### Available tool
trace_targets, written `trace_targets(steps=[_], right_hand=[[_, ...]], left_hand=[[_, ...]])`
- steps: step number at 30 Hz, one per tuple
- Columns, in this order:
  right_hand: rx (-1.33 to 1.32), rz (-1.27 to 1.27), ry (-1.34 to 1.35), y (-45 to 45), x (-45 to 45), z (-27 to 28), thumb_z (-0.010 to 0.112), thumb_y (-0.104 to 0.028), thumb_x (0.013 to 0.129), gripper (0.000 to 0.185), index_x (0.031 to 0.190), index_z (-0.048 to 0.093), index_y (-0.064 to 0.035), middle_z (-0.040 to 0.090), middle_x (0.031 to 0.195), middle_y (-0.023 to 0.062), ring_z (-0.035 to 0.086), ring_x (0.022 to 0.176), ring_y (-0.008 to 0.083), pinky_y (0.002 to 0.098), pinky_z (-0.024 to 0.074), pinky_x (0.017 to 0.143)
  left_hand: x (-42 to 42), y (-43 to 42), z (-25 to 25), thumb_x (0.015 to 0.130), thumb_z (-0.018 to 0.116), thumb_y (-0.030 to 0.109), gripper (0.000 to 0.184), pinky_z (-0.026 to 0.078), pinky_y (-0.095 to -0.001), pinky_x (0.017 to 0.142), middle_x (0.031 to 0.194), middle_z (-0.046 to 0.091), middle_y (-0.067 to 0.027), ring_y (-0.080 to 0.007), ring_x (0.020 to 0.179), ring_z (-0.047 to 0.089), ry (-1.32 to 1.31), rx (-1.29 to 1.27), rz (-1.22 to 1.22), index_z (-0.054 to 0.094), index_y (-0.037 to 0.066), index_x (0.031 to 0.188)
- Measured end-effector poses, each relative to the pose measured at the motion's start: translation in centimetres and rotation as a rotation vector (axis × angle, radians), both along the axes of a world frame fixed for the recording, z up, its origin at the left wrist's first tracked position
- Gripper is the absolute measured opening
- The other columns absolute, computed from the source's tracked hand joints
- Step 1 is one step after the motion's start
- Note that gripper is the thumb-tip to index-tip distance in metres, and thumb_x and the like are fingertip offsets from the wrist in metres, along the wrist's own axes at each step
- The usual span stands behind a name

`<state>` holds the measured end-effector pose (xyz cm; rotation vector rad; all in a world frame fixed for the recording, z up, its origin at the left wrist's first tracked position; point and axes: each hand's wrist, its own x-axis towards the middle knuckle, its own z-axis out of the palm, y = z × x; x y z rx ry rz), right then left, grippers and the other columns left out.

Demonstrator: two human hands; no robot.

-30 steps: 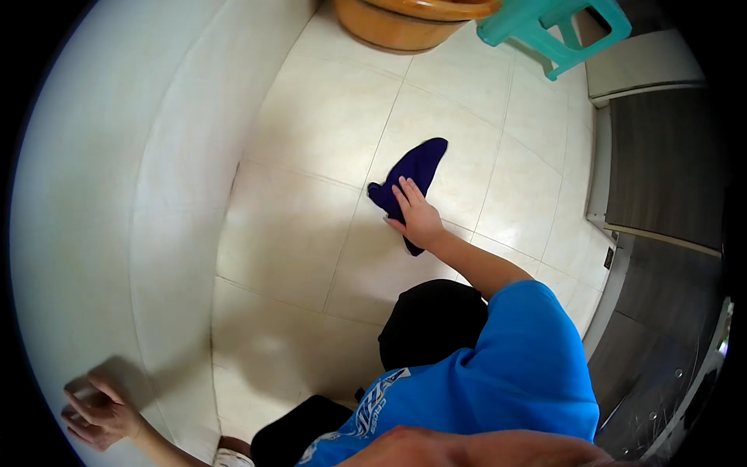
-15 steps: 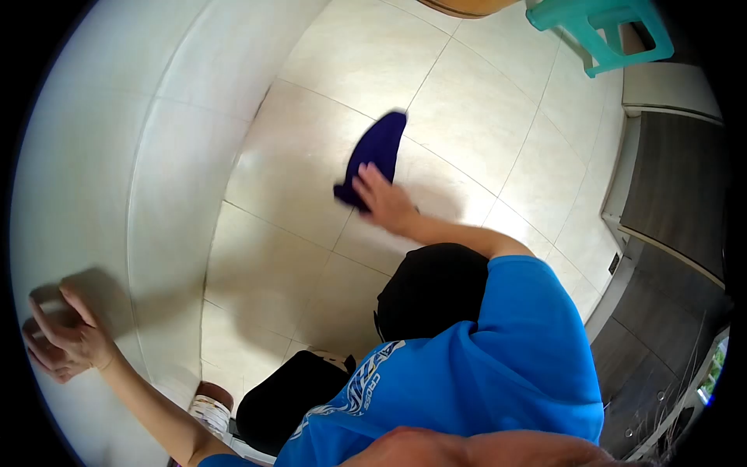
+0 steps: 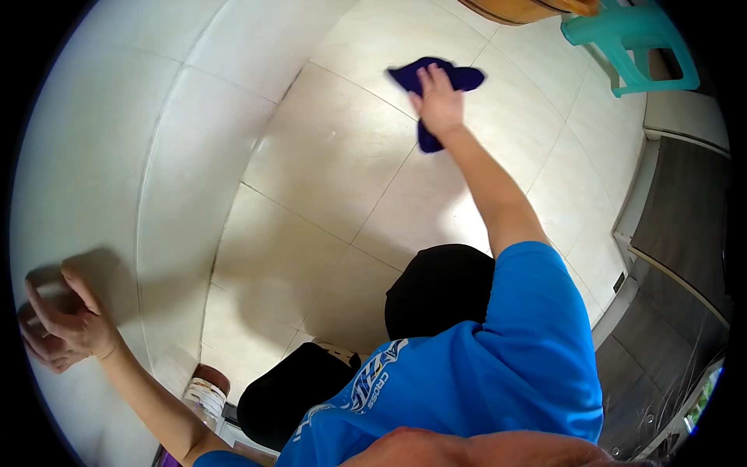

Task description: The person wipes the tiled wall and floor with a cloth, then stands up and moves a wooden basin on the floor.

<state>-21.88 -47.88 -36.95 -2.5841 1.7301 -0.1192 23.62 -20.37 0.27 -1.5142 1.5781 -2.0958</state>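
A dark purple cloth [image 3: 467, 79] lies on the pale tiled floor [image 3: 311, 226], bunched into uneven lobes. My right hand [image 3: 440, 101] presses flat on top of it, arm stretched forward, fingers extended and slightly apart. Part of the cloth sticks out below the wrist. Over at the far left, my left hand [image 3: 70, 323] rests its fingertips against the white tiled wall [image 3: 101, 171], fingers bent and spread with nothing in them.
A wooden tub [image 3: 517, 11] and a teal plastic stool [image 3: 630, 39] stand at the top right. Dark cabinets [image 3: 685, 226] line the right side. A container with a brown top [image 3: 212, 379] is by the wall at lower left.
My right hand and the cloth moved left, then forward and away from me, and the cloth changed shape. My left hand shifted up the wall, then stayed nearly still. The view has shifted.
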Motion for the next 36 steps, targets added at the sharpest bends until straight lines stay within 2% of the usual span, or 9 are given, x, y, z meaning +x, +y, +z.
trace_targets(steps=[4, 7, 13, 16, 22, 26, 32, 35, 36], right_hand=[[-0.028, 0.010, 0.085, 1.6, 1.2, -0.5, 0.050, -0.048, 0.087, 0.070, 0.139, 0.035, -0.0049, 0.030, 0.147, 0.0176, 0.029, 0.135, 0.0303, 0.0511, 0.0354, 0.094], [0.115, 0.343, -0.088, 9.7, 4.0, -0.7, 0.062, -0.046, 0.078, 0.075, 0.133, 0.043, 0.0006, 0.028, 0.144, 0.0266, 0.026, 0.133, 0.0416, 0.0506, 0.0336, 0.099], [0.329, 1.391, -0.167, 26.0, 4.8, 0.8, 0.069, -0.047, 0.068, 0.071, 0.125, 0.053, -0.0075, 0.041, 0.138, 0.0178, 0.034, 0.131, 0.0317, 0.0481, 0.0287, 0.104], [0.296, 1.507, -0.300, 23.5, 8.8, -1.6, 0.068, -0.047, 0.069, 0.068, 0.126, 0.053, -0.0112, 0.040, 0.139, 0.0175, 0.036, 0.130, 0.0297, 0.0491, 0.0281, 0.104], [0.050, 0.754, -0.139, 4.9, 17.0, 0.0, 0.060, -0.041, 0.081, 0.054, 0.126, 0.052, -0.0126, 0.048, 0.129, 0.0157, 0.038, 0.125, 0.0291, 0.0466, 0.0350, 0.094], [0.017, 0.280, -0.127, -2.7, 13.3, -0.7, 0.055, -0.046, 0.085, 0.062, 0.135, 0.044, -0.0110, 0.036, 0.141, 0.0212, 0.030, 0.133, 0.0344, 0.0551, 0.0227, 0.106], [0.098, 0.031, -0.056, -3.9, 14.0, 0.2, 0.054, -0.042, 0.088, 0.059, 0.134, 0.043, -0.0073, 0.035, 0.141, 0.0218, 0.032, 0.131, 0.0353, 0.0512, 0.0299, 0.102], [0.148, 0.161, -0.071, -1.5, 19.1, 0.7, 0.048, -0.020, 0.087, 0.038, 0.119, 0.054, 0.0002, 0.040, 0.138, 0.0211, 0.039, 0.126, 0.0345, 0.0450, 0.0439, 0.092], [0.090, 0.133, -0.182, -0.3, 21.7, -2.3, 0.055, -0.029, 0.085, 0.047, 0.116, 0.053, 0.0062, 0.042, 0.135, 0.0230, 0.038, 0.127, 0.0355, 0.0452, 0.0377, 0.101]], left_hand=[[1.6, 1.7, -0.7, 0.072, 0.064, 0.066, 0.050, 0.037, -0.0282, 0.066, 0.090, 0.046, 0.0011, -0.0158, 0.086, 0.045, -0.036, -0.044, 0.097, 0.069, 0.024, 0.099], [1.4, 1.9, -1.1, 0.073, 0.062, 0.068, 0.050, 0.032, -0.0277, 0.070, 0.088, 0.044, 0.0017, -0.0151, 0.084, 0.042, -0.048, -0.122, 0.325, 0.070, 0.025, 0.096], [-0.2, 0.3, 0.0, 0.074, 0.064, 0.063, 0.051, 0.041, -0.0305, 0.072, 0.100, 0.049, -0.0039, -0.0175, 0.094, 0.045, -0.048, -0.022, 0.069, 0.069, 0.020, 0.101], [-2.3, -0.6, 0.1, 0.076, 0.066, 0.057, 0.050, 0.047, -0.0333, 0.072, 0.113, 0.047, -0.0054, -0.0219, 0.101, 0.050, 0.004, 0.006, 0.039, 0.066, 0.020, 0.108], [-3.8, -1.2, -0.2, 0.078, 0.065, 0.055, 0.050, 0.047, -0.0349, 0.080, 0.124, 0.043, -0.0044, -0.0259, 0.110, 0.048, 0.102, 0.027, 0.027, 0.063, 0.020, 0.114], [-3.9, -1.4, -0.5, 0.080, 0.063, 0.055, 0.049, 0.042, -0.0356, 0.090, 0.126, 0.042, -0.0041, -0.0257, 0.117, 0.042, 0.187, 0.009, -0.009, 0.062, 0.021, 0.115], [-3.7, -1.4, -0.5, 0.082, 0.061, 0.053, 0.045, 0.037, -0.0318, 0.093, 0.130, 0.042, -0.0032, -0.0229, 0.119, 0.041, 0.168, -0.003, -0.030, 0.064, 0.022, 0.115], [-4.3, -1.5, -0.8, 0.082, 0.061, 0.052, 0.045, 0.035, -0.0317, 0.094, 0.130, 0.044, -0.0041, -0.0233, 0.119, 0.042, 0.160, -0.034, -0.008, 0.064, 0.022, 0.115], [-4.5, -1.5, -0.8, 0.082, 0.061, 0.052, 0.045, 0.035, -0.0317, 0.095, 0.130, 0.045, -0.0044, -0.0234, 0.119, 0.042, 0.155, -0.045, -0.002, 0.064, 0.022, 0.115]])
